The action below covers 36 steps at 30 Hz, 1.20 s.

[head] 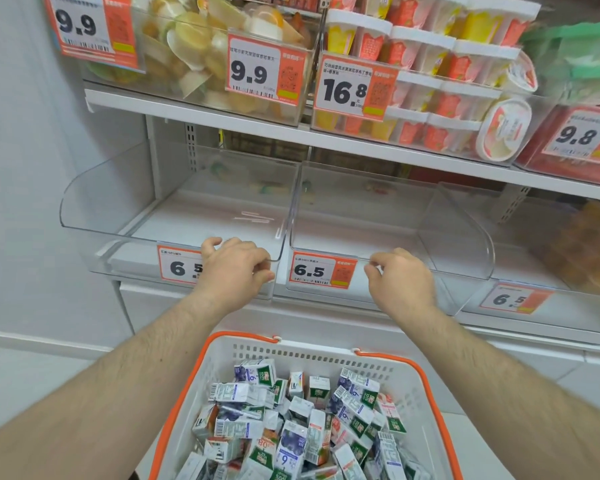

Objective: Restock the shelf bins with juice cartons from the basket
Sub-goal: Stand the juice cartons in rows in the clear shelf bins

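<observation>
Left hand (234,268) is curling its fingers over the front lip of the left clear plastic shelf bin (94,206), mid-frame. Right hand (400,280) is pinching the front lip of the centre clear bin (465,237). Small juice cartons (302,424) are lying piled in the white orange-rimmed basket (194,382), bottom centre.

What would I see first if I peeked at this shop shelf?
Two bare hands reach out: the left hand grips the front rim of one clear bin, the right hand the rim of its neighbour bin. Below them sits a white basket with orange trim, heaped with little juice cartons. Big 6.5 price tags hang on the bin fronts.
</observation>
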{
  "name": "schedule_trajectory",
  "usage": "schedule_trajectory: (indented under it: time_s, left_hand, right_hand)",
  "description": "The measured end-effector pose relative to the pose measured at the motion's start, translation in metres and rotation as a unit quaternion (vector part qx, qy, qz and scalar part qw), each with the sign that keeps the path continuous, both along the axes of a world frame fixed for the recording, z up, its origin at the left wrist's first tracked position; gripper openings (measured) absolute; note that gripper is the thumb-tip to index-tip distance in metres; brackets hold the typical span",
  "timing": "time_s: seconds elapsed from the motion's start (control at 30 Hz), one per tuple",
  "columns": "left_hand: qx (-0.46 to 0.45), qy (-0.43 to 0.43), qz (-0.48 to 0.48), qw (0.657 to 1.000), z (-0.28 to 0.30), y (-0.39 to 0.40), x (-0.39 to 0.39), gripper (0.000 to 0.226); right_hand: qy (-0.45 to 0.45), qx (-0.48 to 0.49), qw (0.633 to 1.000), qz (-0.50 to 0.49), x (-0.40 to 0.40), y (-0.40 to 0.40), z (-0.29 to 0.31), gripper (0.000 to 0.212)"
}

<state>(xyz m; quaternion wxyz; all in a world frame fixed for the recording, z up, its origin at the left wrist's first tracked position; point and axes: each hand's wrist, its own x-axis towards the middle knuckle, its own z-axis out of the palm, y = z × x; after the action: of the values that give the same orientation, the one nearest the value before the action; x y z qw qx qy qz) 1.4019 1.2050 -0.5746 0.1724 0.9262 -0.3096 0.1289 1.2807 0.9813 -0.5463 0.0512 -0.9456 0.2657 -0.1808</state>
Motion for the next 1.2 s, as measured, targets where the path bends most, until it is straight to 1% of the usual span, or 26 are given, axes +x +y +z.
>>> schedule_trajectory:
  time_s: [0.3, 0.47, 0.63, 0.93, 1.0, 1.07, 1.1, 1.13, 1.17, 1.2]
  left_hand:
    - [0.022, 0.021, 0.024, 0.999, 0.005, -0.001, -0.006, 0.017]
    - [0.05, 0.021, 0.017, 0.998, 0.008, -0.003, -0.015, 0.014]
    - [0.074, 0.006, 0.009, 0.997, 0.012, -0.003, -0.022, 0.02]
    - [0.111, 0.025, 0.022, 0.993, 0.018, -0.009, -0.03, 0.023]
    - [0.132, 0.049, 0.025, 0.99, 0.022, -0.011, -0.03, 0.03]
    - [0.145, 0.084, 0.02, 0.986, 0.029, -0.009, -0.031, 0.046]
    - [0.127, 0.096, 0.018, 0.987, 0.035, -0.012, -0.034, 0.056]
    - [0.085, 0.099, 0.022, 0.991, 0.04, -0.016, -0.038, 0.065]
    - [0.028, 0.088, 0.033, 0.995, 0.045, -0.014, -0.04, 0.071]
    - [-0.029, 0.058, 0.04, 0.997, 0.048, -0.013, -0.043, 0.073]
  right_hand:
    - [0.043, -0.02, 0.999, 0.019, -0.012, 0.009, -0.002, 0.027]
    - [0.04, -0.016, 0.999, 0.024, -0.02, 0.018, -0.004, 0.029]
    - [0.045, -0.001, 0.999, 0.027, -0.026, 0.019, -0.004, 0.027]
    - [0.052, 0.024, 0.998, 0.03, -0.032, 0.024, -0.003, 0.032]
    - [0.055, 0.035, 0.997, 0.043, -0.036, 0.023, -0.002, 0.038]
    - [0.05, 0.054, 0.995, 0.065, -0.042, 0.02, -0.004, 0.048]
    - [0.038, 0.067, 0.995, 0.069, -0.049, 0.015, -0.003, 0.054]
    - [0.02, 0.076, 0.994, 0.069, -0.058, 0.009, -0.001, 0.058]
    - [-0.003, 0.079, 0.994, 0.072, -0.062, 0.006, 0.001, 0.059]
    - [-0.027, 0.076, 0.994, 0.073, -0.064, 0.002, 0.002, 0.058]
